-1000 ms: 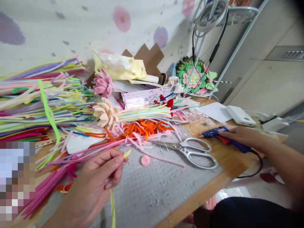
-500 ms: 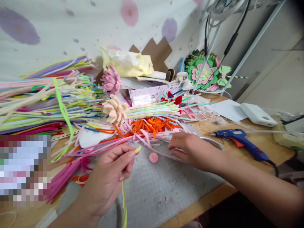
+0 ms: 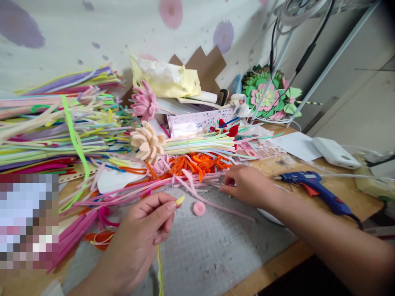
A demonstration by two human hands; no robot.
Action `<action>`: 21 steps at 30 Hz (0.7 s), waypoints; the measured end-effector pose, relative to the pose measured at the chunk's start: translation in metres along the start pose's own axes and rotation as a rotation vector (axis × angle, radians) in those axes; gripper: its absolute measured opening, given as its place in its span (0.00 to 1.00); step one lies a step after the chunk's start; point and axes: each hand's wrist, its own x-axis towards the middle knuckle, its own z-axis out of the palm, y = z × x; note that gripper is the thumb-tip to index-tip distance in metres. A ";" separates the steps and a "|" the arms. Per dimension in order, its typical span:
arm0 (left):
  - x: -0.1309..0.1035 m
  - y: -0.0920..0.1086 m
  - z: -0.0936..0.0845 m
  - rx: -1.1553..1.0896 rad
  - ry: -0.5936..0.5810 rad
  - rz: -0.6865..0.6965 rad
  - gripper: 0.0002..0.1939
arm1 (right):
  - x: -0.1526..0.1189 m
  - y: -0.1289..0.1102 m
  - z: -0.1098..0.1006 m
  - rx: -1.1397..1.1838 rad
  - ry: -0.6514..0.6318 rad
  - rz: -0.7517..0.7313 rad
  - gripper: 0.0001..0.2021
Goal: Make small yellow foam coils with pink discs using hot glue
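Note:
My left hand (image 3: 154, 226) pinches a yellow pipe cleaner (image 3: 160, 267) between thumb and forefinger. Its short tip pokes out past the fingertips, and the long end hangs below my palm. Over the far side of the grey cutting mat (image 3: 197, 255), my right hand (image 3: 242, 185) has its fingers curled together; what they hold, if anything, is mostly hidden, with a speck of yellow under them. A small pink coil (image 3: 199, 208) lies on the mat between my hands. Beside it a pale pink pipe cleaner (image 3: 222, 205) runs toward the right.
A blue glue gun (image 3: 314, 187) lies on the right, its cord trailing. Bundled pipe cleaners (image 3: 46, 131) crowd the left. Orange pieces (image 3: 200, 162), a cream fuzzy flower (image 3: 147, 142) and a pink one (image 3: 144, 100) sit behind the mat. A white box (image 3: 335, 152) is farther right.
My right hand has shifted slightly and its fingers are curled tighter, off the pale pink pipe cleaner, whose right end now shows. My left hand keeps its pinch. The view has moved a little.

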 end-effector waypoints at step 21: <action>-0.006 -0.003 0.004 -0.224 -0.050 -0.106 0.10 | -0.039 -0.075 -0.010 0.713 0.510 -0.185 0.07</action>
